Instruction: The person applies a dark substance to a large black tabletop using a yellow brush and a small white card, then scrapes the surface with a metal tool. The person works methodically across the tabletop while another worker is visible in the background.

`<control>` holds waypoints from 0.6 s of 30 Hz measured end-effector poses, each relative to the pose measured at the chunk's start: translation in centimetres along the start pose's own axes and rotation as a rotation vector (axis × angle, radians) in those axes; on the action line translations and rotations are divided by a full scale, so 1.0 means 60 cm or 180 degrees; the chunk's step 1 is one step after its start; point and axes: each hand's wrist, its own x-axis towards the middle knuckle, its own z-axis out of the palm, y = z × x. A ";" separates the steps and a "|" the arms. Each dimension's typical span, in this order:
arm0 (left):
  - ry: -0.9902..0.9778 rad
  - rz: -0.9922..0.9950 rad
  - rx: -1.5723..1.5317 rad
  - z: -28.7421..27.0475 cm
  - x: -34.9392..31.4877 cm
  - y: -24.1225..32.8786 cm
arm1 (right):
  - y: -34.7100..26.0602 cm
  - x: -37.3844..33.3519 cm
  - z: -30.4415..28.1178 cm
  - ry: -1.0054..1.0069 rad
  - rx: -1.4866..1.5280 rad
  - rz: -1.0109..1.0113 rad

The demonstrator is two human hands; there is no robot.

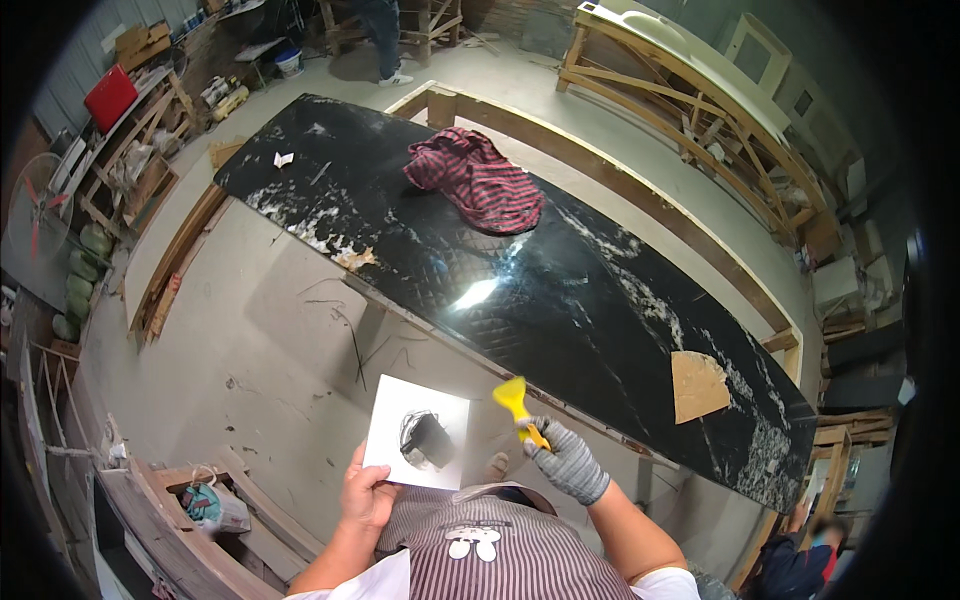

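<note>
White card [418, 430], square, with a dark blob of paste in its middle, sits in the left hand [366, 495], which is bare and pinches the card's lower left corner with the thumb on top. The card is held flat, below the near edge of the surface [600, 300], over the concrete floor [250, 330].

To the right of the card, the right hand [566, 462] wears a grey knit glove and is closed round the handle of a yellow scraper [517, 405]. The scraper's blade points up and to the left, just short of the near edge of the surface, not touching it as far as I can see.

The surface itself is a long black glossy slab with white streaks, lying aslant on a wooden frame [620, 180]. Near its far left corner lies a small white scrap [283, 158]. Towards the far edge in the middle lies a crumpled red striped cloth [475, 178]. A torn tan patch [352, 258] shows on the near edge left of centre, and a larger tan patch [697, 385] lies near the right end.
</note>
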 end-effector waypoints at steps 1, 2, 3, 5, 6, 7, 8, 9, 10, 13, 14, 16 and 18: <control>-0.0021 -0.0007 -0.0029 -0.008 0.003 -0.001 | 0.003 0.016 -0.002 0.0264 -0.0686 -0.0370; 0.0015 0.0001 -0.0104 -0.007 0.002 0.003 | 0.006 0.038 -0.002 0.0497 -0.1350 -0.0759; 0.0021 -0.0012 -0.0134 -0.016 -0.002 0.004 | 0.009 0.059 -0.001 0.0725 -0.2013 -0.1156; -0.0009 -0.0011 -0.0169 -0.029 -0.006 0.010 | 0.013 0.102 0.009 0.0923 -0.2134 -0.1198; 0.0017 0.0008 -0.0215 -0.036 -0.010 0.013 | 0.013 0.122 0.013 0.1023 -0.2191 -0.1224; 0.0039 0.0033 -0.0260 -0.042 -0.015 0.016 | 0.010 0.142 0.016 0.0932 -0.2379 -0.1141; 0.0068 0.0048 -0.0309 -0.049 -0.019 0.017 | 0.010 0.159 0.017 0.0836 -0.2570 -0.1047; 0.0078 0.0065 -0.0322 -0.055 -0.020 0.018 | 0.006 0.174 0.018 0.0744 -0.2760 -0.0948; 0.0094 0.0082 -0.0335 -0.061 -0.021 0.020 | -0.002 0.190 0.022 0.0674 -0.2853 -0.0785; 0.0165 0.0135 -0.0386 -0.061 -0.025 0.030 | 0.002 0.223 0.030 0.0791 -0.2829 -0.0790; 0.0191 0.0154 -0.0405 -0.060 -0.027 0.033 | 0.004 0.231 0.031 0.0833 -0.2856 -0.0825; 0.0154 0.0163 -0.0456 -0.071 -0.027 0.034 | 0.013 0.245 0.030 0.0857 -0.2891 -0.0851; 0.0160 0.0173 -0.0479 -0.075 -0.028 0.036 | 0.018 0.248 0.027 0.0891 -0.2909 -0.0901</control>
